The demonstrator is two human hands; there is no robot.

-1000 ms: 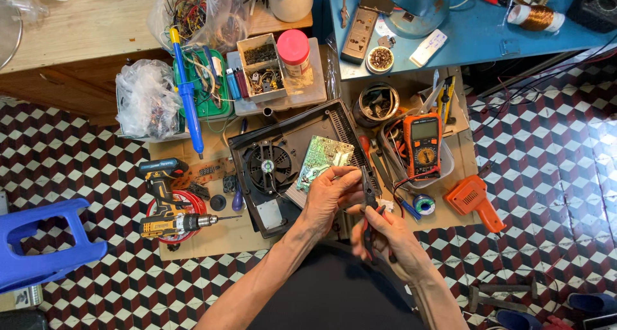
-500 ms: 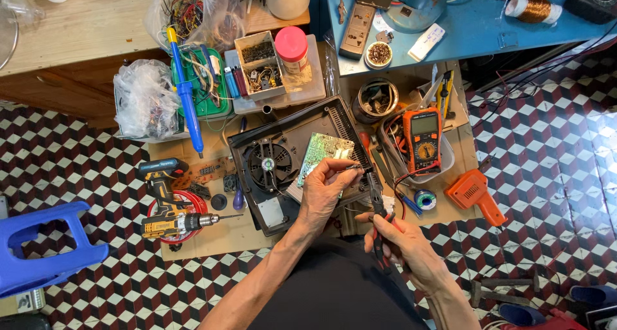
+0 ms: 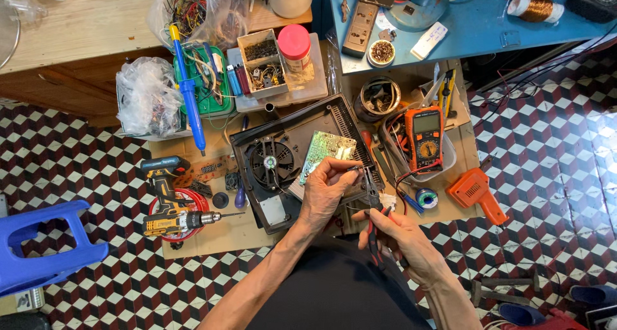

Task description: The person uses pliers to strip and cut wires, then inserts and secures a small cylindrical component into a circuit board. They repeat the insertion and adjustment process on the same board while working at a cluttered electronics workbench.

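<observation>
An opened black appliance case [image 3: 292,132] lies on cardboard, with a round black fan [image 3: 270,163] inside and a green circuit board [image 3: 326,150] to its right. My left hand [image 3: 329,190] rests on the case's right side, its fingertips pinching a thin wire near the board's lower edge. My right hand [image 3: 398,241] sits just below and to the right, shut on red-handled pliers [image 3: 375,208] whose jaws point up toward the left fingertips.
An orange multimeter [image 3: 423,136] lies in a tray at right, an orange soldering gun [image 3: 474,192] beside it. A yellow cordless drill [image 3: 172,222] and red wire spool lie at left, a blue stool [image 3: 40,243] farther left. Parts boxes [image 3: 263,70] and a blue table [image 3: 463,28] stand behind.
My left hand has shifted slightly right to the board's edge, and my right hand has brought the pliers closer to it. The view has tilted a little.
</observation>
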